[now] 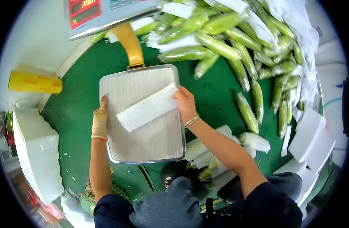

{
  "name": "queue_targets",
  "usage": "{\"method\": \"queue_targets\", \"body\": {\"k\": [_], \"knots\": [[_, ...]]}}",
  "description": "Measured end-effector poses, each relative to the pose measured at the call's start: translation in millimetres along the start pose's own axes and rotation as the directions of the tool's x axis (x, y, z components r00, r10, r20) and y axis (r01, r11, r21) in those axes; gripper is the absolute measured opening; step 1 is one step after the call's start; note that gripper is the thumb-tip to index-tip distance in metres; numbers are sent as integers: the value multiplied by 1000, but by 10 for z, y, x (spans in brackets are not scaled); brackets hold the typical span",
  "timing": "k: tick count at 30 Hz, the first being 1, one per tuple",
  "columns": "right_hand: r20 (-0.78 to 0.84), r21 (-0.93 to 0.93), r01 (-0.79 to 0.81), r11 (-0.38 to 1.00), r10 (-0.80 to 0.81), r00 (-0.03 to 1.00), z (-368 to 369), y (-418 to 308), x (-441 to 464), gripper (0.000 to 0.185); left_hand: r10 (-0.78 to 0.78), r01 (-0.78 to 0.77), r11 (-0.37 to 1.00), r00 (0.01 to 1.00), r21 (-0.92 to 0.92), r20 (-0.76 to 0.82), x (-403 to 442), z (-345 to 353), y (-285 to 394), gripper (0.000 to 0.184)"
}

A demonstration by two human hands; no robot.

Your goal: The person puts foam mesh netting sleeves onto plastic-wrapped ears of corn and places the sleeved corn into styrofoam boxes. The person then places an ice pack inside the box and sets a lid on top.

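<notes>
A white foam net sleeve (148,107) lies slantwise over the metal weighing platform (144,146). My right hand (186,104) pinches its right end near the platform's edge. The sleeve looks flat. My left hand (100,122), in a pale work glove with a bare fingertip showing, is upright against the platform's left edge. One digit is stretched along that edge; the other fingers are hidden. A yellow strap-like neck (129,45) joins the platform to the scale's display (106,15), which has red lit digits.
Many long green vegetables (220,47) in clear film are heaped on the green table (79,83) at the back right. Several foam-sleeved ones (199,150) lie below my right forearm. A yellow roll (35,82) and white foam boxes (37,152) stand at the left.
</notes>
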State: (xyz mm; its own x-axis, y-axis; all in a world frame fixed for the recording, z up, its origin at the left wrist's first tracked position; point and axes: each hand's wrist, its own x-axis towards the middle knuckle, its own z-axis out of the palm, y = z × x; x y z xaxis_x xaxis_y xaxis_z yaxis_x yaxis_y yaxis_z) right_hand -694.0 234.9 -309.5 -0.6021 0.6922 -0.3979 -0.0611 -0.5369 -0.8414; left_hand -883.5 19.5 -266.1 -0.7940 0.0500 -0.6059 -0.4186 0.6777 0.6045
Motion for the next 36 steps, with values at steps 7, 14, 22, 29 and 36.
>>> {"method": "queue_targets", "body": {"k": [7, 14, 22, 29, 36], "knots": [[473, -663, 491, 565, -191, 860, -1183, -1374, -331, 20, 329, -187, 742, 938, 644, -106, 379, -322, -109, 82], [408, -542, 108, 833, 148, 901, -2369, -2742, -1211, 38, 773, -915, 382, 238, -131, 589, -1795, 1458, 1440, 25], [181, -378, -96, 921, 175, 968, -3853, -1228, -1563, 21, 21, -790, 125, 607, 600, 794, -2480, 2557, -85, 72], [157, 213, -209, 954, 177, 971, -3917, -1280, -1838, 23, -265, -817, 157, 506, 555, 821, -2694, 2801, -392, 66], [147, 542, -101, 835, 24, 989, -3255, -1192, -1545, 17, 448, -303, 868, 136, -393, 884, -3218, 3422, 530, 40]]}}
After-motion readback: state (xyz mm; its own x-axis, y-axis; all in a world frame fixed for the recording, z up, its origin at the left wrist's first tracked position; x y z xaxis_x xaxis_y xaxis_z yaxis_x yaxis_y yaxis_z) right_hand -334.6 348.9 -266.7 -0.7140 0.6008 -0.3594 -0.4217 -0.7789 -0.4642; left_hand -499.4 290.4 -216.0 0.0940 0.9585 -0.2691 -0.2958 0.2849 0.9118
